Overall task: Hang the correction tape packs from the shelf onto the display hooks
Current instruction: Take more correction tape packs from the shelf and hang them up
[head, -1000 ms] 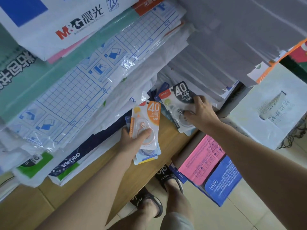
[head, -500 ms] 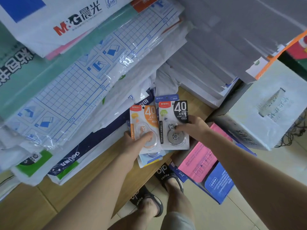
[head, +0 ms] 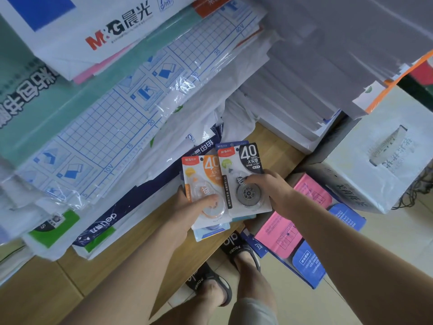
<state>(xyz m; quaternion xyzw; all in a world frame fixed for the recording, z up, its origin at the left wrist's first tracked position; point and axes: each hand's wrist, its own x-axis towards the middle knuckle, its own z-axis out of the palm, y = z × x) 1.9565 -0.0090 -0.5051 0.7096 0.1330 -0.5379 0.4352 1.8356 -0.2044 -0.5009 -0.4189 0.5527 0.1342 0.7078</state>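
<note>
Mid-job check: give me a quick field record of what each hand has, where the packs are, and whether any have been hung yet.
left hand: grips the orange correction tape pack, thumb across its blister; more packs stacked behind it
right hand: holds the black correction tape pack, partly overlapping the orange one
location: above the wooden shelf edge, in front of the paper stacks
display hooks: none in view
hung so far: none visible

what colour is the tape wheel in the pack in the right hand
Grey, on a black-and-white card; the head view shows the correction tape pack pinched by the right hand.
</note>
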